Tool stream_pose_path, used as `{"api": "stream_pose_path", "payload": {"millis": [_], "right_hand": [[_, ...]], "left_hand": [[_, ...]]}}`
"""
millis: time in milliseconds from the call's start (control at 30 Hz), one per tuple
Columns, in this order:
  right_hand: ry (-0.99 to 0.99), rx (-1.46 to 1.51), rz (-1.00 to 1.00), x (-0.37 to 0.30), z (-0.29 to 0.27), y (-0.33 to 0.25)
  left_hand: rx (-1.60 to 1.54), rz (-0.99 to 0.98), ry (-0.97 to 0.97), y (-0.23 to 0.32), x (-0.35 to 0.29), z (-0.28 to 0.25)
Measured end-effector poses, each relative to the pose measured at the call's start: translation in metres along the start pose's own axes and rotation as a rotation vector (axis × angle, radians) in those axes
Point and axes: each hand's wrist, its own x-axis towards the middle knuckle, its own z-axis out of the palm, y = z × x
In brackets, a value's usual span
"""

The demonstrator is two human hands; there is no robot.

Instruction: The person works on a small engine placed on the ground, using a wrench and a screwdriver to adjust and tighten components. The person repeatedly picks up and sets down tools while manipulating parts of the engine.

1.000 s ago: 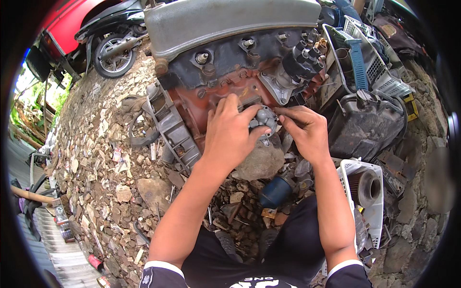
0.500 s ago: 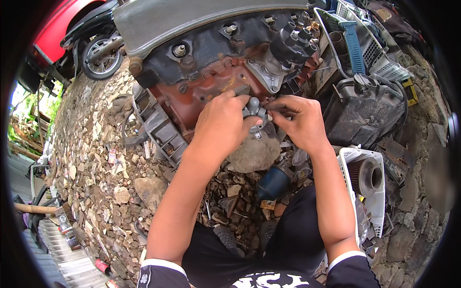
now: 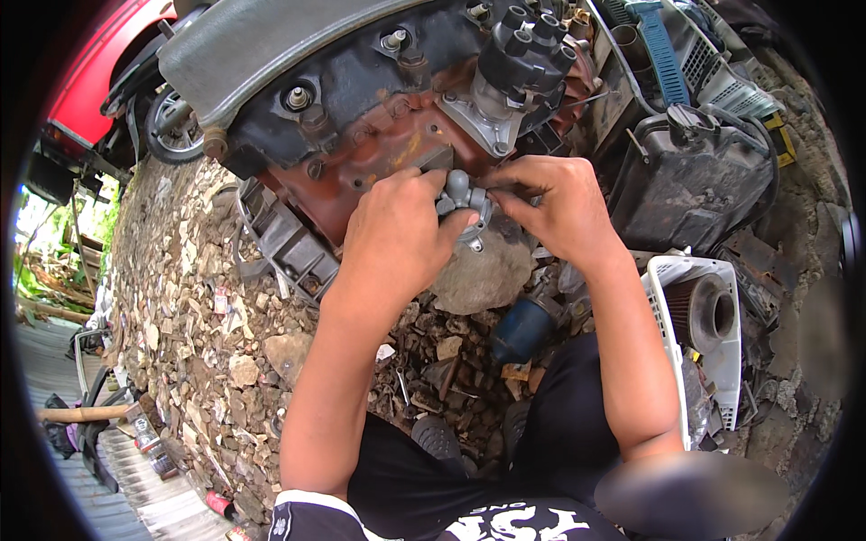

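Observation:
My left hand (image 3: 397, 216) is closed round the left side of a small grey cast-metal engine part (image 3: 460, 191) with a rounded dome and a round, lugged body. Its thumb presses on the front of that part. From the other side my right hand (image 3: 559, 206) pinches at the part's edge, thumb and forefinger together; whatever is between those fingertips is too small to make out. Both hands are close against the rust-red side of an engine block (image 3: 397, 149). Just below the part sits a large stone (image 3: 487, 275).
A black distributor (image 3: 519, 68) and several spark plugs (image 3: 299, 97) stick out of the engine. To the right are a black plastic box (image 3: 690, 185) and a white basket (image 3: 657, 270) with a round filter (image 3: 699, 311). A blue canister (image 3: 523, 329) and a spanner (image 3: 402, 386) lie on stony ground.
The view has shifted and tilted a little, so the engine appears further left. Both hands keep about the same hold on the grey part.

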Motion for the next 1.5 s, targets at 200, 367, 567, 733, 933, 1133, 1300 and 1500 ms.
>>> {"api": "stream_pose_path", "payload": {"millis": [200,367,567,733,933,1133,1300,1500], "right_hand": [[-0.103,-0.015,0.015,0.003,-0.006,-0.002],[-0.048,0.068,0.091,0.002,-0.003,0.006],[-0.104,0.136,0.142,0.003,-0.005,0.0],[-0.124,0.108,0.182,0.002,-0.006,0.0],[-0.106,0.142,0.199,0.002,0.001,0.011],[-0.101,0.195,0.206,0.003,0.002,0.01],[-0.075,0.195,0.106,0.006,0.001,0.01],[-0.101,0.121,0.035,0.008,0.0,0.013]], "left_hand": [[-0.082,-0.003,-0.027,-0.01,0.001,0.0],[-0.093,-0.01,-0.064,-0.008,0.003,0.0],[-0.054,0.06,-0.011,-0.013,-0.001,-0.001],[-0.095,-0.014,-0.006,-0.006,0.0,0.001],[-0.074,-0.165,-0.031,0.006,0.001,-0.002],[-0.192,-0.257,-0.142,0.002,0.007,-0.008],[-0.071,-0.128,-0.002,-0.001,-0.004,0.002],[-0.07,-0.147,-0.002,0.003,-0.001,0.001]]}}
